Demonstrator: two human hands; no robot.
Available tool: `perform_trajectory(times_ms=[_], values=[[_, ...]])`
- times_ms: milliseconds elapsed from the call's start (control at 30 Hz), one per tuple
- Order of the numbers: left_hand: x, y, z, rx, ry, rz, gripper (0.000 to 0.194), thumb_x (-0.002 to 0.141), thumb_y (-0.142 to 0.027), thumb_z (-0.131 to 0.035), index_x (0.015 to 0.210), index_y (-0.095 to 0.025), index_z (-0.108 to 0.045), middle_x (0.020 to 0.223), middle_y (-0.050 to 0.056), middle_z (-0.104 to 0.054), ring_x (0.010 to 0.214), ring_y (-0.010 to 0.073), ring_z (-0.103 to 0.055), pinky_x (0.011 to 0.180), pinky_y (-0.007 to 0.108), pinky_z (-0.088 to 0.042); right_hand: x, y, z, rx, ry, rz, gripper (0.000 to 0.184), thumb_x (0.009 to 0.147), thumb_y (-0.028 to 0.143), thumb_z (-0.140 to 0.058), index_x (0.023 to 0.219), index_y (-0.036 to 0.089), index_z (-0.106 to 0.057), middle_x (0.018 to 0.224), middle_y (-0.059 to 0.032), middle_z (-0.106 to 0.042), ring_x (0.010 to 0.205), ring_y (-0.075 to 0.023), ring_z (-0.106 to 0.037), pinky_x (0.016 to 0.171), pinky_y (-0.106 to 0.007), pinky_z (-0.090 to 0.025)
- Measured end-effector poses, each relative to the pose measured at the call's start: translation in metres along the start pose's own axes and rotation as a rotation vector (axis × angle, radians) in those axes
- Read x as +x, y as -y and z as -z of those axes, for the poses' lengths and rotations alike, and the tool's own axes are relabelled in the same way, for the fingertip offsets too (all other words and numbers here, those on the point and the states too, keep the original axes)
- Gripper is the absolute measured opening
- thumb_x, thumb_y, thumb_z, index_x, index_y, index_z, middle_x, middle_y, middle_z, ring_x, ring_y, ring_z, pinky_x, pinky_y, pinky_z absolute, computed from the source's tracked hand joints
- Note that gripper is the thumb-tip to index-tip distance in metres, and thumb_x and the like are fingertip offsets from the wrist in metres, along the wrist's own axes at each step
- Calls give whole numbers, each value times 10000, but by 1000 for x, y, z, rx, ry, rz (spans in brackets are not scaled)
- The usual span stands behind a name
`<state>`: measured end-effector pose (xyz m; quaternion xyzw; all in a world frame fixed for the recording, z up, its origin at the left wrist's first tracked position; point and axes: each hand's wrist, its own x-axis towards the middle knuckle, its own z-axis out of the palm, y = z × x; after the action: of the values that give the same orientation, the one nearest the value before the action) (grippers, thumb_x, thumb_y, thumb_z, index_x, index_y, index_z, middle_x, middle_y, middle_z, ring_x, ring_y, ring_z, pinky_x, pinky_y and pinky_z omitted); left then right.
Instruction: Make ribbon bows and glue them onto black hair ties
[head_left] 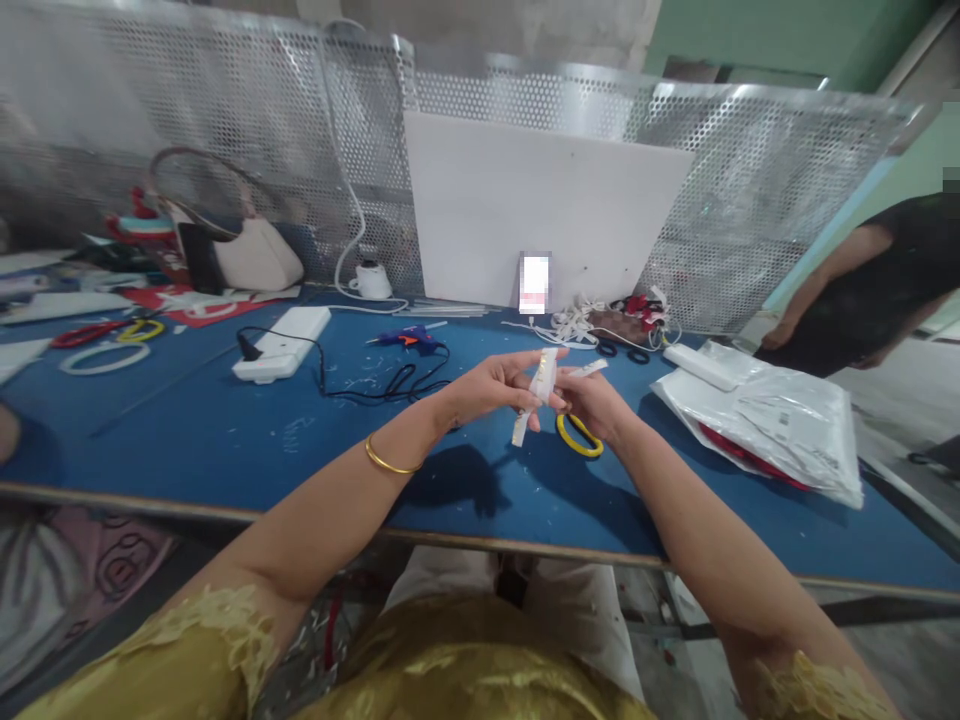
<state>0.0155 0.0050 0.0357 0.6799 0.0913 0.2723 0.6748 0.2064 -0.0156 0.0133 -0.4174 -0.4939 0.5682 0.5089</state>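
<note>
Both my hands are raised over the blue table, working at a white ribbon (pixel 545 374) with gold print. My left hand (pixel 495 386) pinches the ribbon, which is looped around its fingers, with one end hanging below. My right hand (pixel 598 402) meets it from the other side, fingertips closed on the ribbon, and a short strip sticks out above that hand. Overlapping fingers hide part of the grip. Just beneath my right hand lies a yellow ring-shaped thing (pixel 589 452), partly covered by the hand.
A blue glue gun (pixel 412 338) lies beyond my left hand, its black cord near a white power strip (pixel 283 342). A lit phone (pixel 535 280) leans against a white board (pixel 540 200). Plastic-wrapped packages (pixel 787 420) lie at right. A person (pixel 862 270) stands beyond the table's right end.
</note>
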Motion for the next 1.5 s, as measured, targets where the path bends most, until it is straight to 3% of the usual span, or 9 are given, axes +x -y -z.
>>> perform_trajectory(times_ms=[167,467,800,1033,1133,1233,1333,1500], values=[[3,1,5,-54,-137,-58,804,742,-152,-696,1442,-238,-310,834,58,-735,616,144,-677,621,234,-504,-6,1,-8,10,47,-85,215,642,319,-740,692,160,-604,579,34,-552,400,-48,-408,427,-206,-410],[7,3,8,-6,-275,-110,850,742,-186,-688,1464,-231,-243,1009,125,-714,610,135,-660,644,278,-521,-13,4,-17,4,138,-135,209,664,316,-737,755,156,-637,618,30,-586,405,-40,-450,452,-198,-462],[7,1,11,57,-291,-98,840,741,-180,-667,1464,-197,-239,1008,122,-710,625,137,-655,618,266,-515,-14,5,-19,-56,105,208,218,728,262,-683,788,204,-482,630,15,-651,456,-97,-526,435,-216,-387],[7,0,11,59,-318,-92,842,738,-159,-664,1463,-211,-238,1033,126,-705,614,135,-663,610,258,-516,-11,2,-16,-110,76,211,200,736,258,-651,800,204,-469,600,30,-637,418,-91,-507,439,-224,-381],[7,-1,12,47,-317,-70,852,735,-162,-673,1463,-227,-235,1071,131,-696,621,137,-670,623,263,-522,-9,1,-16,-188,-5,182,189,728,261,-636,848,199,-504,576,39,-619,409,-90,-501,449,-231,-391],[6,-1,12,21,-296,-44,858,728,-173,-687,1459,-252,-245,1085,125,-695,622,142,-676,629,272,-528,-4,-1,-13,-285,-186,219,196,723,282,-623,878,197,-535,564,42,-601,413,-96,-495,450,-239,-396],[5,1,11,12,-216,-6,833,724,-178,-695,1445,-262,-287,1089,125,-694,620,151,-680,621,279,-530,0,-1,-7,-326,-377,321,183,735,293,-603,884,202,-550,589,38,-596,434,-100,-496,462,-244,-404],[3,5,11,19,-112,64,804,718,-173,-707,1428,-252,-338,1098,138,-689,638,162,-692,599,260,-523,3,10,9,-213,-634,546,165,776,329,-575,887,210,-545,658,30,-577,483,-96,-488,502,-244,-423]])
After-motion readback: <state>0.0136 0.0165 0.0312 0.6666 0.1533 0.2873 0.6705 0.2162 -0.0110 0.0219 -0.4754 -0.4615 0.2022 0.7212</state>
